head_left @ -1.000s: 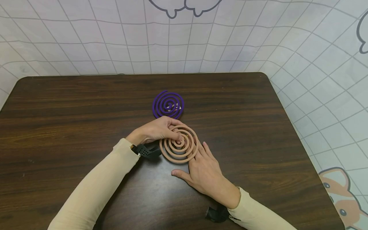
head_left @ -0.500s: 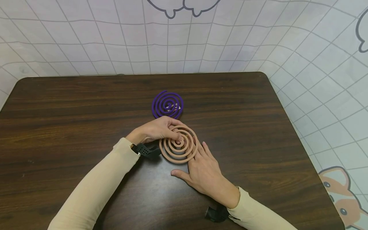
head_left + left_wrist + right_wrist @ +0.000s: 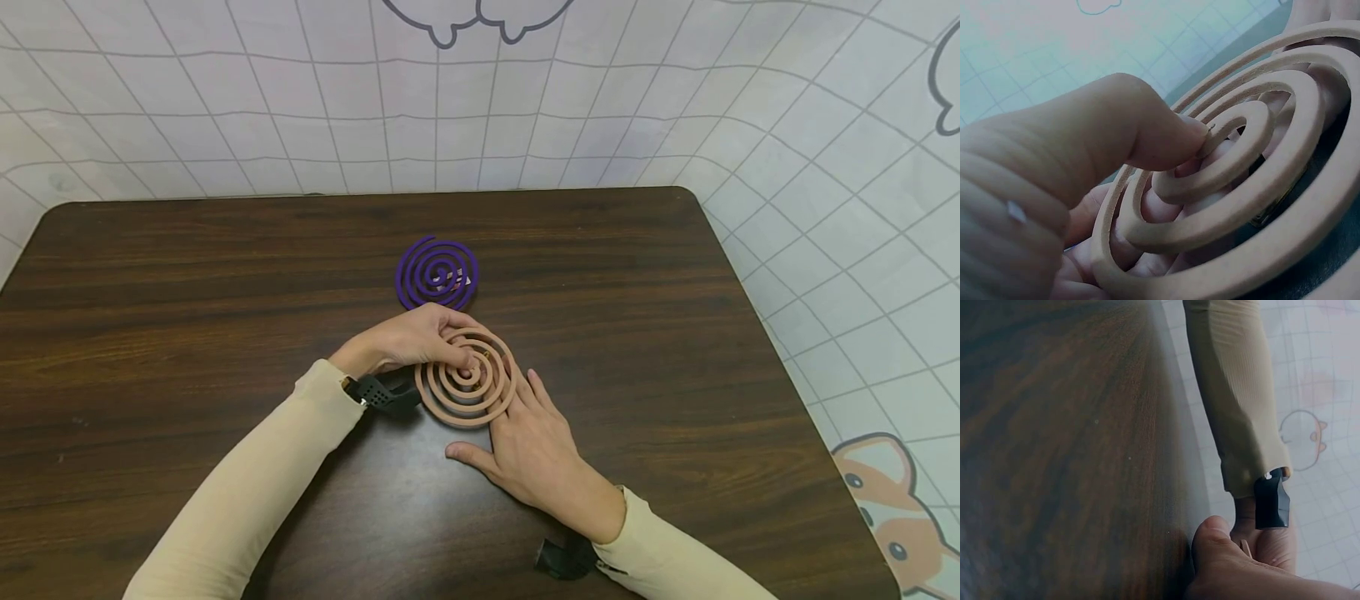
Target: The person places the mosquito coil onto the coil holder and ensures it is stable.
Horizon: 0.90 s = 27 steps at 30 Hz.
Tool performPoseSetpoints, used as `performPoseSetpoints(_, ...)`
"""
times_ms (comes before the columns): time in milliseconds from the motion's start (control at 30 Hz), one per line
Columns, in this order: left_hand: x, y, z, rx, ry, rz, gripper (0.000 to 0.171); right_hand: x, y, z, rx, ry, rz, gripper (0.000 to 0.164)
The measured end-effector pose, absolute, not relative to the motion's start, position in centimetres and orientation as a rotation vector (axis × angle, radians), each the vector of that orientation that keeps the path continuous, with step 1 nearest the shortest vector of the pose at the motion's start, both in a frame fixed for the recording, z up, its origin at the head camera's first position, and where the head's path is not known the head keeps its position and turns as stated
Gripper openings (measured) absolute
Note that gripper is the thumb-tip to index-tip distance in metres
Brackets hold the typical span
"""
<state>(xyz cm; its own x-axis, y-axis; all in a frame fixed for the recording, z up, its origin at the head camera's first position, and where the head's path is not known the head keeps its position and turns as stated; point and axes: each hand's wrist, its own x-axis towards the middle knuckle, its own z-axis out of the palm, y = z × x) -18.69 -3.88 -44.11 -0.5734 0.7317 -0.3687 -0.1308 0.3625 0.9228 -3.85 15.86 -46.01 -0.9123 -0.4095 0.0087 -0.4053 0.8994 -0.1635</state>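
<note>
My left hand [image 3: 416, 337] holds a tan mosquito coil [image 3: 465, 422], its thumb [image 3: 1166, 137] on the coil's centre and the other fingers underneath. The coil [image 3: 1166, 239] is tilted in the left wrist view. Under the coil's right edge reach the straight fingers of my right hand [image 3: 532, 450], whose thumb points left; the fingertips are partly hidden by the coil. A small gold-coloured patch shows through the coil's gaps, too small to tell what it is. Just beyond my left hand lies a purple mosquito coil [image 3: 441, 276], partly covered by the hand.
A small printed piece [image 3: 463, 280] shows through the purple coil. All of this is on a dark wood-grain table [image 3: 225, 275]. Behind it and to the right hangs a white grid-patterned sheet [image 3: 337, 92] with cartoon drawings. Black camera straps [image 3: 386, 396] sit at both wrists.
</note>
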Motion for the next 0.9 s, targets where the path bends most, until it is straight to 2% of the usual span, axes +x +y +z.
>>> performPoseSetpoints(900,-18.89,-3.79,-44.25,0.508,1.760,1.313,0.050,-3.94,16.03,-46.41,-0.647,3.010,-0.268,0.106)
